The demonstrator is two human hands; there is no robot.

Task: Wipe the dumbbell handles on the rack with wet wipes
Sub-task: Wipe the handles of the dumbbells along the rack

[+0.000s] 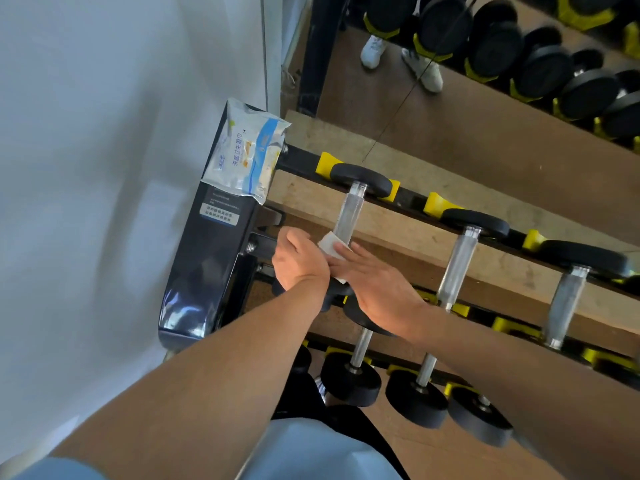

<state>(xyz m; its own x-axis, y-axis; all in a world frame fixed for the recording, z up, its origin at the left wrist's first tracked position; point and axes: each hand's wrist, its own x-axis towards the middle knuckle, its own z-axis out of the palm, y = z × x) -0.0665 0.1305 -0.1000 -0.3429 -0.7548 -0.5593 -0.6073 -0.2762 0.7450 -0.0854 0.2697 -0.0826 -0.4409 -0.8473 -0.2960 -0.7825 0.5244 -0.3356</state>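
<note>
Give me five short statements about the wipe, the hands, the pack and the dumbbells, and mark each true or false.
1. The white wipe is at the near end of the leftmost top-row dumbbell handle. True.
2. The wet-wipe pack lies on the floor. False: it sits on top of the rack's black end post.
3. Only one hand is at the wipe. False: the left hand and the right hand both meet it.
4. The rack's cradles are yellow. True.
5. The top-row handles are red rubber. False: they are bare silvery metal.
</note>
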